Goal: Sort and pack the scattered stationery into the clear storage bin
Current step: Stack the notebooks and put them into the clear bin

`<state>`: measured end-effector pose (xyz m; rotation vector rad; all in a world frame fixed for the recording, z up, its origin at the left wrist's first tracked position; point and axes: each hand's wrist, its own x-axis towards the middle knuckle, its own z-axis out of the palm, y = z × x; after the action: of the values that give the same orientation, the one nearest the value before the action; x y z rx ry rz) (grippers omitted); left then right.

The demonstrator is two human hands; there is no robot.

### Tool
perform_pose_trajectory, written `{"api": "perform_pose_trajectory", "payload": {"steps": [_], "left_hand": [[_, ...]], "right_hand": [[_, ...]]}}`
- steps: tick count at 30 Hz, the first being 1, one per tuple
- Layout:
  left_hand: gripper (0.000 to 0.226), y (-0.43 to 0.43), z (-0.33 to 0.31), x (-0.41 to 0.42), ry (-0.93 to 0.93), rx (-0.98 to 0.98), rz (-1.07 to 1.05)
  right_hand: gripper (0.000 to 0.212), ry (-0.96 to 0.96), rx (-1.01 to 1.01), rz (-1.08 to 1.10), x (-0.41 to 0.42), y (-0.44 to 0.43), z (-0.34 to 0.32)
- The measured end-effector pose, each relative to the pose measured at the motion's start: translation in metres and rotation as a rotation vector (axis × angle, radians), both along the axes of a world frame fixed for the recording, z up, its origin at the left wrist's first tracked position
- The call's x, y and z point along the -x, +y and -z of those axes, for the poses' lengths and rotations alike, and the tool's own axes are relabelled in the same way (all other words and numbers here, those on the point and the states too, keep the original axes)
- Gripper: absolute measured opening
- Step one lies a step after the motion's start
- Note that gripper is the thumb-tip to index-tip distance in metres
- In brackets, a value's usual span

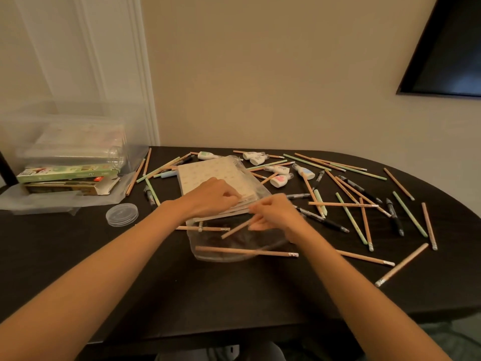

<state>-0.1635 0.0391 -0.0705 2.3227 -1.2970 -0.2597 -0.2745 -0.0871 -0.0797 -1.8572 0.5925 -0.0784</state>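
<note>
- The notebook stack [216,178] lies mid-table, half out of a clear pouch [234,246], with its long axis running away from us and leaning left.
- Our left hand [210,196] rests on its near right corner, fingers curled at the edge; we cannot tell if they grip.
- Our right hand [276,214], blurred, pinches a pencil [234,230] slanting over the pouch.
- Loose pens [394,216] and correction tapes [279,180] crowd the right; the clear storage bin [65,131] stands far left.

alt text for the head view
On a dark table, the left hand grips a stack of pale patterned notebooks partly in a clear plastic pouch while the right hand pinches a wooden pencil. Pencils and pens lie scattered; a clear storage bin sits at left.
</note>
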Motion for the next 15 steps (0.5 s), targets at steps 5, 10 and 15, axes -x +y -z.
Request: {"api": "perform_pose_trajectory", "payload": {"steps": [5,10,15], "left_hand": [[0.037,0.021,0.009,0.005,-0.178,-0.116,0.085],[0.048,0.044,0.019,0.001,-0.561,-0.337,0.204],[0.043,0.065,0.018,-0.011,-0.516,-0.361,0.198]], "right_hand": [[0.028,-0.247,0.773,0.071,0.012,-0.053,-0.024],[0.083,0.011,1.517,-0.625,0.005,-0.091,-0.006],[0.092,-0.205,1.692,-0.826,0.005,-0.1,0.0]]}}
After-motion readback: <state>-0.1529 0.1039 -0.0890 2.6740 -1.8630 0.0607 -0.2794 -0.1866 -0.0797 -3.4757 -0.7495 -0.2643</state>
